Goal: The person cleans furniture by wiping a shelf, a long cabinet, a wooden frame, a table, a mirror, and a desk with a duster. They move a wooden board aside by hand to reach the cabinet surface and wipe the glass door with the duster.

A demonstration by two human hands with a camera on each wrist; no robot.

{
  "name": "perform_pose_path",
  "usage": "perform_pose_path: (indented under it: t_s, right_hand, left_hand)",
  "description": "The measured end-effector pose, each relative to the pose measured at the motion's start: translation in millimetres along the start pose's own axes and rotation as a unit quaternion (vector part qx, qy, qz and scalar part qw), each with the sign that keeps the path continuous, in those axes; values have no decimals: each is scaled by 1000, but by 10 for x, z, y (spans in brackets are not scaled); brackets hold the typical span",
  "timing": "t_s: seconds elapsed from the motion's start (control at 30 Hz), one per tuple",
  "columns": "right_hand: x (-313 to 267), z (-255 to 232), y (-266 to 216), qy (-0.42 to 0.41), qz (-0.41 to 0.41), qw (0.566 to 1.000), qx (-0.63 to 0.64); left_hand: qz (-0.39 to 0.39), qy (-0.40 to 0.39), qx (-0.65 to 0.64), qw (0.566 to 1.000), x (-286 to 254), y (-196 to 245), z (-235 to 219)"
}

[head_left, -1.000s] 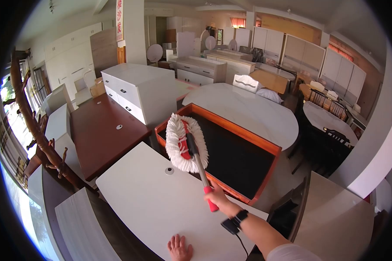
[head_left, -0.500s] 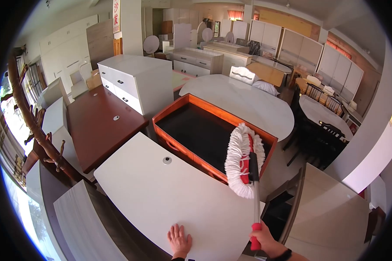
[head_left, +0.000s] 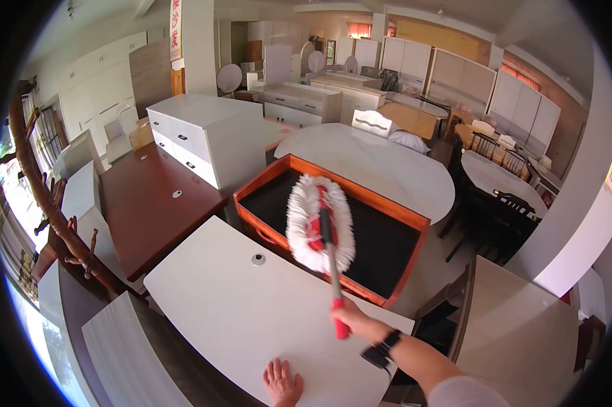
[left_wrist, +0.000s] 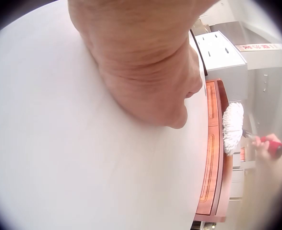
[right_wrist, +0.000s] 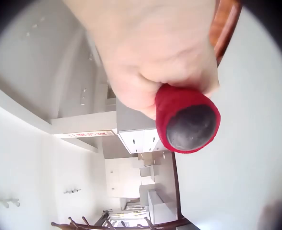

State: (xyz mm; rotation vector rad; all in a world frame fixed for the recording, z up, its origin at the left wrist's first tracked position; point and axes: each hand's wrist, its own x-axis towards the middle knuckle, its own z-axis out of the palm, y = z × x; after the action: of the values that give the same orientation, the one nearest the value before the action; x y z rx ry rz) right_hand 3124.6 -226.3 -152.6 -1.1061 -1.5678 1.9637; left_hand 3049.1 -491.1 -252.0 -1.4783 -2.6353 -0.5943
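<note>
My right hand (head_left: 357,320) grips the red handle (right_wrist: 184,115) of a duster with a metal shaft and a fluffy white string head (head_left: 299,220). In the head view that duster head overlaps the black top of a wooden desk (head_left: 395,252) with a raised orange-brown rim. From the left wrist view, the duster head (left_wrist: 233,128) shows right at the desk's upper edge. My left hand (head_left: 282,384) rests palm down, fingers spread, on the white desk (head_left: 211,292) nearest me. A black band circles the right wrist.
Beyond the wooden desk stands a white oval table (head_left: 367,166). A white drawer cabinet (head_left: 234,139) sits on a red-brown desk (head_left: 160,193) to the left. A wooden coat stand (head_left: 54,207) leans in at far left; a beige table (head_left: 516,332) stands on the right.
The duster swung from the left end of the wooden desk to its right end, then back to the middle. My left hand stays on the white desk.
</note>
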Motion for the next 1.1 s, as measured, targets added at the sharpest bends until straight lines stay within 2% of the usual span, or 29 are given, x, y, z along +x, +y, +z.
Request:
perform_pose_path:
  t_s: [0.03,0.1,0.17,0.23,0.3,0.4,0.5,0.6,0.7,0.73,0.83,0.87,0.93,0.97,1.03,1.1]
  right_hand:
    - [314,173,-253,-71,17,997,9]
    - [278,362,-563,-114,3,993,10]
    - [350,389,-597,-142,77,986,42]
    - [63,297,-705,-144,98,984,23]
    - [-165,103,-556,-173,132,976,-13]
    - [-622,-148,-94,-169,141,974,-52]
    - [-1099,-313,296,-190,135,966,-115]
    - [-1326,-324,738,-184,133,965,-135]
    - [-1513,-242,1026,-168,8,959,-228]
    - [-1509,-279,1007,-185,25,951,-246]
    - [-1606,-227,964,-138,-46,904,-403]
    - [-1624,-235,902,-137,-77,886,-435]
    - [-1648,-234,747,-137,-142,850,-489]
    - [-1653,-192,652,-160,-224,818,-505]
    - [-1755,-84,427,-205,-366,740,-526]
    - [-1888,-9,320,-303,-222,787,-490]
  left_hand:
    - [4,42,14,999,-25,2,-6]
    - [-63,-28,-52,996,-48,2,18]
    - [-72,-27,-48,996,-8,4,-91]
    - [-66,-22,-63,996,16,34,-83]
    - [-71,-38,-53,995,41,77,-178]
    - [-69,-47,-51,995,49,77,-243]
    - [-42,-30,-69,996,-47,-60,87]
    - [-38,-19,-66,997,-52,-50,59]
    - [-33,-26,-79,996,-76,-104,80]
    - [-31,-32,-87,995,-65,-103,105]
    - [13,-76,-131,988,-190,-278,105]
    - [8,-77,-186,979,-286,-378,183]
    - [-96,-86,-209,969,-510,-386,-232]
    - [-149,-94,-221,959,-651,-407,-471]
    - [-173,-28,-285,942,-1093,-591,-687]
    - [-283,-19,-346,894,-1580,-534,-1256]
